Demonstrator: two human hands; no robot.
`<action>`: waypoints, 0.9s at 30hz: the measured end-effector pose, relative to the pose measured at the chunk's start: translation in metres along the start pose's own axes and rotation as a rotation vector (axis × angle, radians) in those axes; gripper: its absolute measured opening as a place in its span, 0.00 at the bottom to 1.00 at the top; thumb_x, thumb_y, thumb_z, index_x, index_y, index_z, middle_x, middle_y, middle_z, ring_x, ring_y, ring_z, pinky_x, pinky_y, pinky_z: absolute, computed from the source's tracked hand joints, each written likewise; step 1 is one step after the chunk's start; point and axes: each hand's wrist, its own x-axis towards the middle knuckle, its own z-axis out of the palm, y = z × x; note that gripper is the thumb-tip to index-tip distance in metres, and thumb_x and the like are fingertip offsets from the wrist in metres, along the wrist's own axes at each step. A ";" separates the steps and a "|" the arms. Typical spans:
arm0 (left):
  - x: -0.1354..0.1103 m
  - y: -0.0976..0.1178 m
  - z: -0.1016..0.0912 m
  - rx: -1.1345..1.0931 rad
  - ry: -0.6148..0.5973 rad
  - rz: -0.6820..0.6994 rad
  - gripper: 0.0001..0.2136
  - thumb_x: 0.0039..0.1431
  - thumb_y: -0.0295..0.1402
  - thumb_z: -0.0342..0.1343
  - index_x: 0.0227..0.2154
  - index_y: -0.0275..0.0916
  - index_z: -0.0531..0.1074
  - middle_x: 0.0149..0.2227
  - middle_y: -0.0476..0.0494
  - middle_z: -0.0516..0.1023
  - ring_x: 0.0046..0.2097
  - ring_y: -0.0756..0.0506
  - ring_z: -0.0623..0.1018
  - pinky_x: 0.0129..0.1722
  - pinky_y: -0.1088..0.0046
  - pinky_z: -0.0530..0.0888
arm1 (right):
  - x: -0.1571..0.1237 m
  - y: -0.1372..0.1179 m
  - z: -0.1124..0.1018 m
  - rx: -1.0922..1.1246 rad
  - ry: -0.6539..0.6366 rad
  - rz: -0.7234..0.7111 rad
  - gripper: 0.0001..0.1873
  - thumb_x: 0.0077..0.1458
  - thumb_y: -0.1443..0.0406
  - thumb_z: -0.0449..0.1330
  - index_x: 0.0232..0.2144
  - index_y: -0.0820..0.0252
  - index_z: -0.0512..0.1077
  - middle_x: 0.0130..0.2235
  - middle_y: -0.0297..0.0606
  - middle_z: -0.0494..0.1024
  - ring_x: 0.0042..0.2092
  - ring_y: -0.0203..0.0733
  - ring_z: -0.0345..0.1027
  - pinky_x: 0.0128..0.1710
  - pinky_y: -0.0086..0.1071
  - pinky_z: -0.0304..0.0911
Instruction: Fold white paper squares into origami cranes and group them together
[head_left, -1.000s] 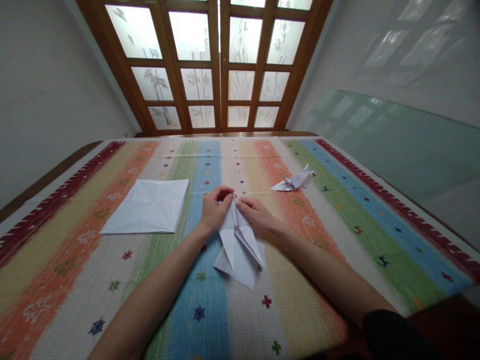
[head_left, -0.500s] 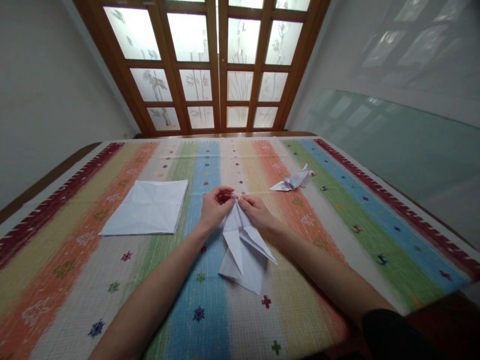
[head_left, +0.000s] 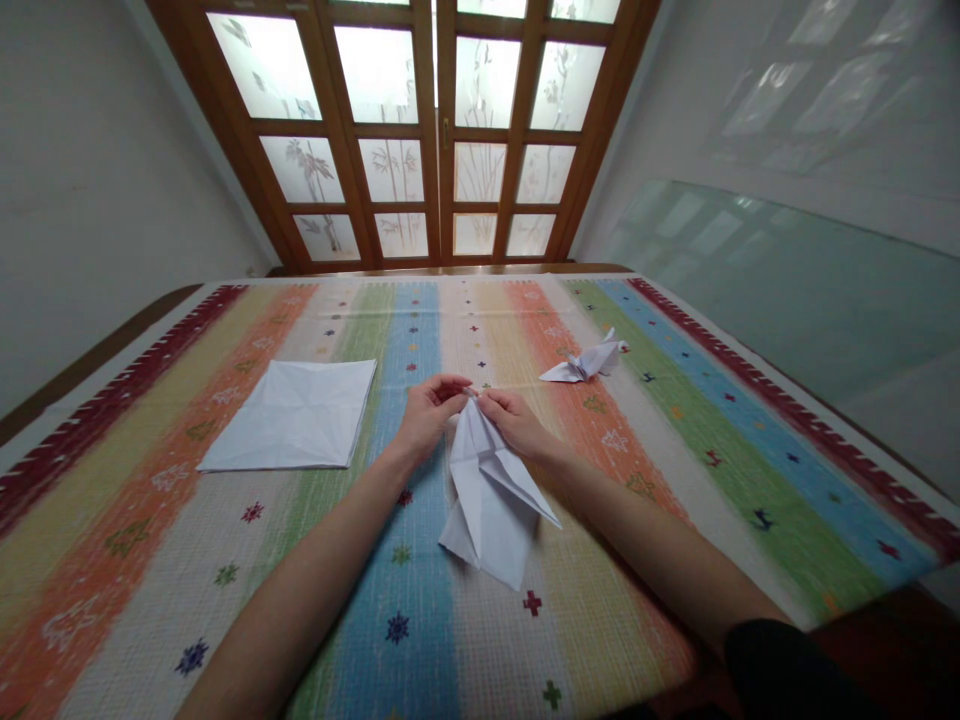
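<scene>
While both hands [head_left: 472,420] pinch it, creased paper [head_left: 491,490] (white) tapers.

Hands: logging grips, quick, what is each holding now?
Left hand: closed, pinching the far tip of the paper.
Right hand: closed, pinching the same tip.

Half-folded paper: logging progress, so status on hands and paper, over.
Left hand, right hand both pinch half-folded paper at far tip. Near end on tablecloth. Sheet stack left, folded bird right, both apart.
</scene>
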 end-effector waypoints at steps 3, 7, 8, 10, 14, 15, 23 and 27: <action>-0.001 0.000 0.001 0.058 -0.005 0.017 0.07 0.42 0.31 0.63 0.28 0.37 0.75 0.29 0.48 0.78 0.32 0.49 0.76 0.37 0.71 0.73 | 0.000 -0.002 0.001 -0.021 0.020 -0.004 0.23 0.51 0.47 0.56 0.19 0.58 0.62 0.22 0.28 0.57 0.25 0.33 0.49 0.25 0.29 0.47; -0.004 0.002 0.005 0.151 0.041 0.090 0.04 0.44 0.30 0.61 0.26 0.38 0.74 0.28 0.48 0.78 0.32 0.49 0.77 0.38 0.70 0.73 | -0.001 -0.002 0.002 0.002 0.030 -0.002 0.22 0.50 0.48 0.58 0.20 0.59 0.64 0.22 0.29 0.60 0.25 0.33 0.50 0.25 0.29 0.47; -0.004 0.003 0.006 0.170 0.054 0.109 0.04 0.44 0.30 0.60 0.26 0.38 0.74 0.28 0.48 0.78 0.33 0.49 0.77 0.38 0.70 0.73 | -0.001 -0.002 0.003 0.007 0.026 -0.007 0.22 0.49 0.48 0.59 0.20 0.59 0.64 0.22 0.29 0.60 0.25 0.33 0.50 0.25 0.29 0.47; -0.006 0.004 0.008 0.186 0.060 0.129 0.05 0.45 0.30 0.60 0.27 0.38 0.74 0.29 0.47 0.78 0.33 0.49 0.77 0.38 0.71 0.73 | -0.001 -0.002 0.003 0.013 0.013 -0.018 0.22 0.49 0.47 0.59 0.20 0.59 0.65 0.22 0.29 0.61 0.25 0.32 0.51 0.24 0.29 0.47; -0.007 0.005 0.007 0.143 0.028 0.111 0.08 0.41 0.29 0.62 0.29 0.37 0.74 0.28 0.48 0.78 0.31 0.50 0.76 0.35 0.72 0.73 | -0.002 -0.003 0.004 0.001 0.025 -0.046 0.23 0.50 0.47 0.58 0.19 0.60 0.65 0.22 0.30 0.61 0.25 0.32 0.50 0.24 0.29 0.48; -0.006 0.005 0.007 0.138 0.031 0.110 0.08 0.41 0.29 0.62 0.29 0.37 0.73 0.28 0.49 0.78 0.30 0.50 0.76 0.35 0.72 0.73 | -0.002 -0.004 0.004 -0.002 0.037 -0.045 0.23 0.49 0.47 0.58 0.19 0.60 0.65 0.22 0.30 0.61 0.25 0.32 0.50 0.24 0.29 0.48; -0.008 0.003 0.012 0.226 0.119 0.164 0.05 0.46 0.30 0.60 0.28 0.37 0.74 0.28 0.48 0.78 0.31 0.49 0.77 0.35 0.72 0.74 | -0.001 -0.004 0.001 0.018 0.034 -0.034 0.21 0.47 0.49 0.60 0.18 0.59 0.65 0.19 0.28 0.59 0.23 0.31 0.49 0.23 0.29 0.47; -0.012 0.001 0.015 0.303 0.152 0.205 0.04 0.48 0.31 0.60 0.28 0.38 0.76 0.28 0.46 0.79 0.31 0.48 0.77 0.35 0.71 0.74 | 0.000 -0.001 0.001 0.019 0.008 -0.027 0.21 0.46 0.50 0.62 0.17 0.58 0.63 0.19 0.28 0.59 0.23 0.31 0.50 0.23 0.29 0.47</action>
